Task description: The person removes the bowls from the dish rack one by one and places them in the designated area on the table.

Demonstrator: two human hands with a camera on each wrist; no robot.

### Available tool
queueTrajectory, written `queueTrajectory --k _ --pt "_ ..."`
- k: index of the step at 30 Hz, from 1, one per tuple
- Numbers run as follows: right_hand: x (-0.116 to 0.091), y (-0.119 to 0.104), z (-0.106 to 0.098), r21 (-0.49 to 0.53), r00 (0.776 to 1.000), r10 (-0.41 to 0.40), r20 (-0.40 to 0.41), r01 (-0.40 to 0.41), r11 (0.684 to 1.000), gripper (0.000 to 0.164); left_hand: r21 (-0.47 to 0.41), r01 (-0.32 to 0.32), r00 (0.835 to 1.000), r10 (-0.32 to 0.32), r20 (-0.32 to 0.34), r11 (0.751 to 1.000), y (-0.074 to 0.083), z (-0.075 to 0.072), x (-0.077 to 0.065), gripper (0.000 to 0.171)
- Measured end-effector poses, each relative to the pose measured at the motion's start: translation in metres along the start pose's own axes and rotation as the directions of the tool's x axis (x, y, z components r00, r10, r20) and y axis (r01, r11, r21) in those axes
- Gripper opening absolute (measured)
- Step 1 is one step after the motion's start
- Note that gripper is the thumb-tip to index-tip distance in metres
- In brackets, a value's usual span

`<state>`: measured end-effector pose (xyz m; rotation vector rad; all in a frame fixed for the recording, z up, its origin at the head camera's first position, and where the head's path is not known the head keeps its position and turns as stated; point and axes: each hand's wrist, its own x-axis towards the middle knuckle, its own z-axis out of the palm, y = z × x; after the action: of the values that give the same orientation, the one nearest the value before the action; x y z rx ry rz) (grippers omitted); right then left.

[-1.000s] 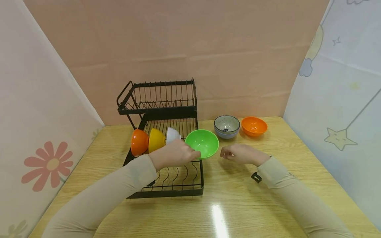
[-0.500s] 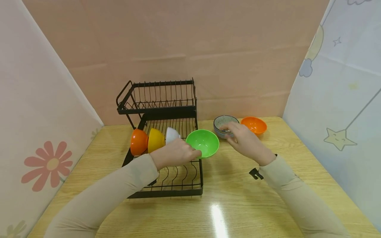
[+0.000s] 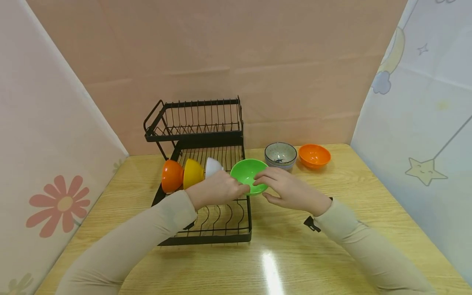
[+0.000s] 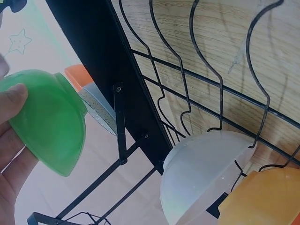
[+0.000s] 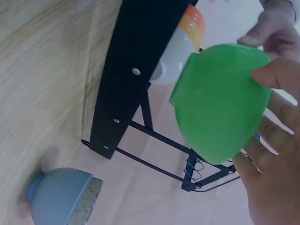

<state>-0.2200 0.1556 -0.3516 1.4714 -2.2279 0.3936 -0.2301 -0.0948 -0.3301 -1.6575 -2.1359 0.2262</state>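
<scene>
A green bowl (image 3: pixel 243 168), tilted with its mouth upward, is held above the right side of the dish rack. My left hand (image 3: pixel 217 190) pinches its near left rim; in the left wrist view the thumb (image 4: pixel 18 93) lies on the outer wall. Over the bowl's right rim comes my right hand (image 3: pixel 285 188), its fingers reaching inside and the thumb outside. The right wrist view shows that thumb (image 5: pixel 274 75) overlapping the green wall, fingers behind it. In the rack (image 3: pixel 232 237), orange (image 3: pixel 172 176), yellow (image 3: pixel 193 173) and white (image 3: pixel 213 166) bowls stand on their sides in a row.
Behind my right hand, a speckled grey bowl (image 3: pixel 280 152) sits stacked in a blue one (image 5: pixel 58 194). To its right is another orange bowl (image 3: pixel 314 155). The rack's upper tier (image 3: pixel 195 135) rises at the back, near the pink backdrop (image 3: pixel 295 61).
My right hand rose from the table over the grey bowl, then came back down and left onto the green bowl's right rim. My left hand stays nearly still on it.
</scene>
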Motion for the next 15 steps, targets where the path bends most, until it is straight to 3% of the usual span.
queueTrajectory --k 8,15 --pt "0.0 0.004 0.012 -0.014 0.996 -0.078 -0.029 0.078 0.997 0.024 0.018 0.002 1.0 -0.002 -0.005 1.0 0.001 0.0 -0.001 0.007" --pt "0.0 0.007 0.016 -0.064 0.989 -0.137 -0.055 0.134 0.989 0.024 0.018 0.008 1.0 -0.008 0.007 1.0 0.002 0.001 0.0 0.009"
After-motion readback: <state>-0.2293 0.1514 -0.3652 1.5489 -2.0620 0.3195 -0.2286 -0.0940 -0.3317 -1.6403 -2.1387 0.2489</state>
